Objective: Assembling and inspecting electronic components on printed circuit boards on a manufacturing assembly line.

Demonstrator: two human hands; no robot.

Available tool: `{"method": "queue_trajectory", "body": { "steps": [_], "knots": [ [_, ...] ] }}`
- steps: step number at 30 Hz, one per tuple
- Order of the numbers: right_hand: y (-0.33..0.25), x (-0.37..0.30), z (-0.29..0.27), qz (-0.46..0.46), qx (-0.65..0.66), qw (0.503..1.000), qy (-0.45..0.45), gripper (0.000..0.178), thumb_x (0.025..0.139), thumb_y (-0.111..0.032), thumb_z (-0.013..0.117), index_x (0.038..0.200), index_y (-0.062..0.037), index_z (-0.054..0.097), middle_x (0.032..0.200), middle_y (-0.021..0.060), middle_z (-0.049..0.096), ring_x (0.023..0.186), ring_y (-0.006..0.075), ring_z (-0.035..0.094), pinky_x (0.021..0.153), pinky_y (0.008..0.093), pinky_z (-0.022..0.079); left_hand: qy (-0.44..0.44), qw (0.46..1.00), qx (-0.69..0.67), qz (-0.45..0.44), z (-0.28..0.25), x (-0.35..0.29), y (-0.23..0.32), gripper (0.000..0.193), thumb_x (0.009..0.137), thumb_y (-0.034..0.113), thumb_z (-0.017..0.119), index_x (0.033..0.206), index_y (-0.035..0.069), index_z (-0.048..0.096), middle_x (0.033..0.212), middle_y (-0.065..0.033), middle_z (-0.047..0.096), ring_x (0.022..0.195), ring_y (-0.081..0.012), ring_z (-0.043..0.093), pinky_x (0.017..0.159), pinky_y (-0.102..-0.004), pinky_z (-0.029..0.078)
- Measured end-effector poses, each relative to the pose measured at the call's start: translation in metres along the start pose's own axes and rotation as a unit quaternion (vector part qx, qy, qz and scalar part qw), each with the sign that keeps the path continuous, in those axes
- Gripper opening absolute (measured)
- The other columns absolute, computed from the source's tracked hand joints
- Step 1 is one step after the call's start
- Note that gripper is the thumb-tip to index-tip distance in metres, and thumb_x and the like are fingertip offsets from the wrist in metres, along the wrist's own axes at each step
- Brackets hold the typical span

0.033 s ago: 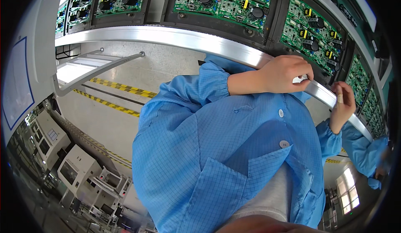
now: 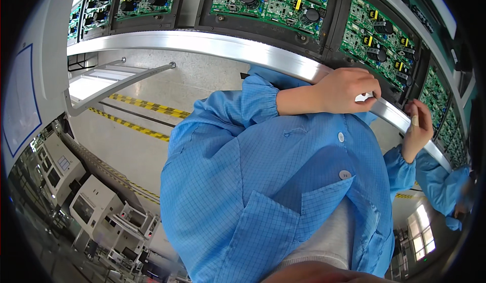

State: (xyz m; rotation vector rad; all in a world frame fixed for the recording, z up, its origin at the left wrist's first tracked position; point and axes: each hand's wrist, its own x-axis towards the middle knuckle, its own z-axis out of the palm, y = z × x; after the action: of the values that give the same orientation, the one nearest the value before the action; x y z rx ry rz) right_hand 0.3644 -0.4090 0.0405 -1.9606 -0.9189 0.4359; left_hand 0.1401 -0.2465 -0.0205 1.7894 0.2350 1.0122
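Note:
My left hand (image 2: 350, 91) rests at the silver rail (image 2: 202, 44) in front of my chest. Its fingers are curled, and a small white patch shows in the gap by the thumb; whether that is a held thing or glare on the rail I cannot tell. Farther right, my right hand (image 2: 419, 127) is at the same rail with bent fingers drawn together, and what they hold, if anything, is hidden. Just beyond both hands lies a green circuit board panel (image 2: 377, 42) in a black carrier (image 2: 331, 55), with round black parts and yellow parts on it.
More board panels (image 2: 271, 4) in black carriers line the conveyor to left and right. A person in a blue sleeve (image 2: 439, 186) stands at the far right. Left are a white machine cabinet (image 2: 43, 80), a metal step frame (image 2: 109, 78) and yellow-black floor tape (image 2: 147, 105).
My right hand has shifted very slightly to the right. My left hand and the boards look the same.

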Motion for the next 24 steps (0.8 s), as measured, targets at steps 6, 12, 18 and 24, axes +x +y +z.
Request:
{"method": "queue_trajectory", "body": {
  "steps": [6,12,18,24],
  "knots": [
    [0.017,0.002,-0.017,0.026,0.042,0.997,0.057,0.016,0.095,0.001,0.07,0.111,0.0032,0.072,0.099,0.0095,0.074,0.09,0.0166,0.07,0.085,0.0277,0.056,0.001,0.998,0.039,0.054,0.008,0.0,0.003,0.013,0.081,0.008,0.077,0.092,0.011,0.07,0.088,0.0017,0.069,0.078,-0.0184,0.064,0.071,-0.0323,0.056],
    [0.053,0.002,-0.034,0.024,0.017,0.998,0.063,0.018,0.095,-0.001,0.071,0.112,0.003,0.073,0.102,0.0108,0.074,0.094,0.0191,0.072,0.089,0.03,0.057,-0.032,0.996,0.056,0.058,0.018,0.0,0.006,0.014,0.08,0.013,0.08,0.092,0.015,0.072,0.088,0.0032,0.069,0.081,-0.0173,0.064,0.07,-0.0314,0.055],
    [0.074,-0.003,-0.051,0.005,0.028,0.996,0.079,0.015,0.096,-0.002,0.071,0.11,0.0034,0.074,0.106,0.0106,0.074,0.097,0.0187,0.071,0.091,0.0299,0.057,-0.078,0.993,0.08,0.046,0.036,-0.003,0.01,0.013,0.081,0.017,0.08,0.091,0.018,0.072,0.089,0.005,0.068,0.082,-0.0163,0.063,0.068,-0.0299,0.055],
    [0.097,-0.007,-0.068,0.022,0.04,0.992,0.12,0.017,0.099,-0.002,0.067,0.113,0.0031,0.075,0.111,0.0105,0.074,0.102,0.0191,0.071,0.094,0.0305,0.057,-0.107,0.988,0.105,0.04,0.058,-0.003,0.018,0.012,0.083,0.018,0.08,0.092,0.019,0.072,0.089,0.0054,0.069,0.083,-0.0159,0.064,0.069,-0.0294,0.055]
  ]
}}
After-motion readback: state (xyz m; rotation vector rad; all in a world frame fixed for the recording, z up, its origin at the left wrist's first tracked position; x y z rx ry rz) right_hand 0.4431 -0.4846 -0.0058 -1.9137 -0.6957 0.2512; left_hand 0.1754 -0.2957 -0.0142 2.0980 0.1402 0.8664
